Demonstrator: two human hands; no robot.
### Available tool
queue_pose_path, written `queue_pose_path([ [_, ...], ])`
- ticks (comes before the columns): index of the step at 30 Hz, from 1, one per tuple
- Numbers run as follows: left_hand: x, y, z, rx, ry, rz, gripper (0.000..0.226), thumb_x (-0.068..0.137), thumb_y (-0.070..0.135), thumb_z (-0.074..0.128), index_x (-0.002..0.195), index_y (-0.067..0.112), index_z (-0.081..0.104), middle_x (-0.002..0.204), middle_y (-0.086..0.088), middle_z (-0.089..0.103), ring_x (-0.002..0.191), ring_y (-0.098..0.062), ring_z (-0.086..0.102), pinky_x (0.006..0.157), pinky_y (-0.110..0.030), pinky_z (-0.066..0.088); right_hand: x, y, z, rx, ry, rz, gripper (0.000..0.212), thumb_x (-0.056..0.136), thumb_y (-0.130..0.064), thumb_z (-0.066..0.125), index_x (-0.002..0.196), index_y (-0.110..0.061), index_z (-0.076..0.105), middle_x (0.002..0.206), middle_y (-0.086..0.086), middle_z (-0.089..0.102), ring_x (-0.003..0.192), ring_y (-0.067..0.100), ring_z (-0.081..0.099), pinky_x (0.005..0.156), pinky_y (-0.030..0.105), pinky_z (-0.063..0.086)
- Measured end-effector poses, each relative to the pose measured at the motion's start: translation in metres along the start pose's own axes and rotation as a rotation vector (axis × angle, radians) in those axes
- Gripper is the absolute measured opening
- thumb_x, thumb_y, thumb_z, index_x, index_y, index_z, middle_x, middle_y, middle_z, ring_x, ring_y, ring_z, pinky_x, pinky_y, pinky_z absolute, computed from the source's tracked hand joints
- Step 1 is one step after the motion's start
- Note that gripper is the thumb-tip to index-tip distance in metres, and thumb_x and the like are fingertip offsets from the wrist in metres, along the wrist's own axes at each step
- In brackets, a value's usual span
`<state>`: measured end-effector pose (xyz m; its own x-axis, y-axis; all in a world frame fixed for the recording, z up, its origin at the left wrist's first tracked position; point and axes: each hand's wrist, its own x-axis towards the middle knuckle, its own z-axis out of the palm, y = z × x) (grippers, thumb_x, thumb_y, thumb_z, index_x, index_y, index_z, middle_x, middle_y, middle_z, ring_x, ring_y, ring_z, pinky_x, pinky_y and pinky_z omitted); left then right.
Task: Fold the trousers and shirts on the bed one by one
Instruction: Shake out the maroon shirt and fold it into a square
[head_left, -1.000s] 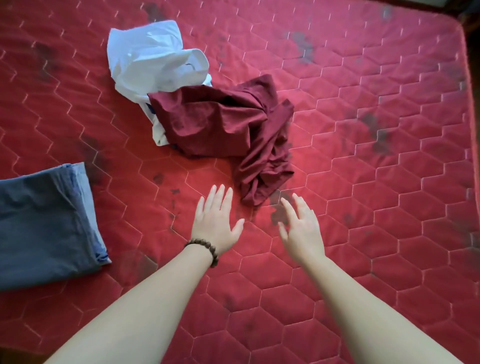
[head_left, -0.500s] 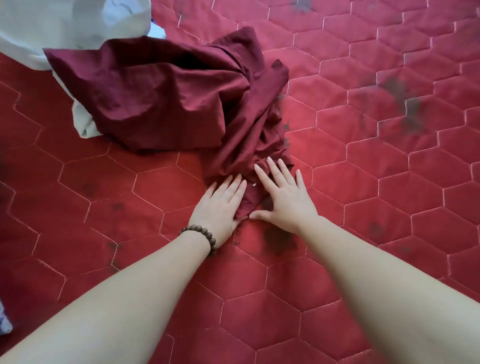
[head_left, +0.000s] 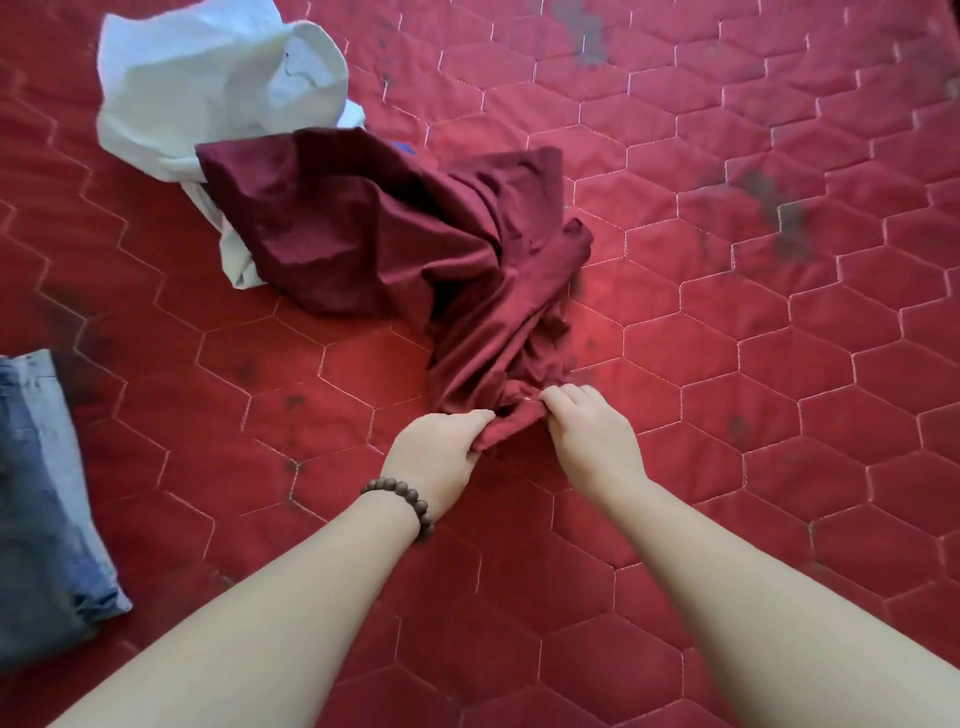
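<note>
A crumpled maroon garment (head_left: 395, 244) lies in the middle of the red quilted bed (head_left: 779, 364), stretched toward me. My left hand (head_left: 436, 457), with a bead bracelet on its wrist, grips the garment's near end. My right hand (head_left: 587, 431) grips the same end just to the right, fingers curled over the cloth. A crumpled white garment (head_left: 208, 88) lies behind the maroon one at the upper left, partly covered by it.
A folded blue-grey garment (head_left: 36, 509) lies at the left edge of the bed. Dark smudges mark the mattress cover at the upper right.
Both hands reached forward, laid flat on the maroon garment's near end, then curled and took hold of it. The garment's near end is drawn toward me.
</note>
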<state>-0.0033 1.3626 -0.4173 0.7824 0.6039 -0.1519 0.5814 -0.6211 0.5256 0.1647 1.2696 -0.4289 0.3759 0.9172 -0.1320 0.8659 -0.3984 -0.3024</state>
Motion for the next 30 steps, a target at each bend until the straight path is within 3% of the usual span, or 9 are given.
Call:
queue_pose_path([
  [7,-0.041,0.090,-0.165,-0.091,0.225,0.022,0.019,0.094,0.025,0.056,0.103,0.012,0.065,0.088,-0.014,0.070,0.084,-0.038,0.063,0.071,-0.044,0.047,-0.046,-0.072,-0.167,0.077,0.220,-0.014,0.019,0.098,-0.024,0.047,0.090,-0.008,0.054,0.082,0.012,0.063,0.080,0.037,0.057,0.057,0.037,0.030],
  [11,-0.065,0.139,-0.266,-0.123,0.343,0.085,0.014,0.089,0.018,0.060,0.100,0.011,0.066,0.086,-0.014,0.071,0.085,-0.036,0.065,0.075,-0.043,0.049,-0.073,-0.114,-0.271,0.030,0.313,-0.092,0.023,0.100,-0.027,0.047,0.089,-0.007,0.053,0.073,0.014,0.064,0.070,0.041,0.058,0.055,0.039,0.034],
  [16,-0.099,0.193,-0.362,-0.257,0.460,0.146,0.011,0.085,0.001,0.060,0.091,0.007,0.067,0.077,-0.003,0.068,0.077,-0.022,0.064,0.075,-0.025,0.047,-0.105,-0.162,-0.377,0.037,0.389,-0.191,0.031,0.099,-0.032,0.049,0.085,-0.005,0.054,0.069,0.017,0.064,0.067,0.044,0.057,0.055,0.037,0.033],
  [18,-0.107,0.211,-0.399,-0.286,0.452,0.177,0.011,0.086,0.000,0.061,0.089,0.007,0.067,0.076,0.002,0.065,0.075,-0.016,0.061,0.072,-0.014,0.044,-0.114,-0.179,-0.415,0.067,0.378,-0.225,0.031,0.098,-0.034,0.050,0.083,-0.006,0.053,0.068,0.016,0.064,0.066,0.042,0.057,0.056,0.039,0.040],
  [22,-0.116,0.241,-0.471,-0.273,0.341,0.309,0.007,0.085,-0.003,0.062,0.088,0.001,0.067,0.079,-0.003,0.065,0.074,-0.013,0.058,0.072,-0.019,0.044,-0.127,-0.205,-0.481,0.077,0.346,-0.328,0.035,0.096,-0.039,0.052,0.075,-0.011,0.051,0.067,0.008,0.061,0.067,0.037,0.058,0.061,0.040,0.046],
  [27,-0.125,0.275,-0.529,-0.241,0.260,0.442,0.010,0.083,-0.002,0.065,0.085,0.007,0.067,0.072,0.003,0.064,0.066,-0.005,0.055,0.068,-0.016,0.046,-0.129,-0.239,-0.543,0.225,0.392,-0.387,0.033,0.088,-0.045,0.062,0.110,-0.019,0.061,0.087,-0.005,0.066,0.075,0.015,0.060,0.072,0.028,0.046],
  [30,-0.126,0.288,-0.551,-0.322,0.300,0.447,0.019,0.082,0.002,0.068,0.082,0.018,0.058,0.073,0.001,0.065,0.062,-0.005,0.055,0.064,-0.020,0.047,-0.124,-0.260,-0.572,0.320,0.343,-0.402,0.014,0.089,-0.026,0.066,0.081,-0.016,0.063,0.066,-0.007,0.054,0.061,0.013,0.048,0.060,0.023,0.037],
])
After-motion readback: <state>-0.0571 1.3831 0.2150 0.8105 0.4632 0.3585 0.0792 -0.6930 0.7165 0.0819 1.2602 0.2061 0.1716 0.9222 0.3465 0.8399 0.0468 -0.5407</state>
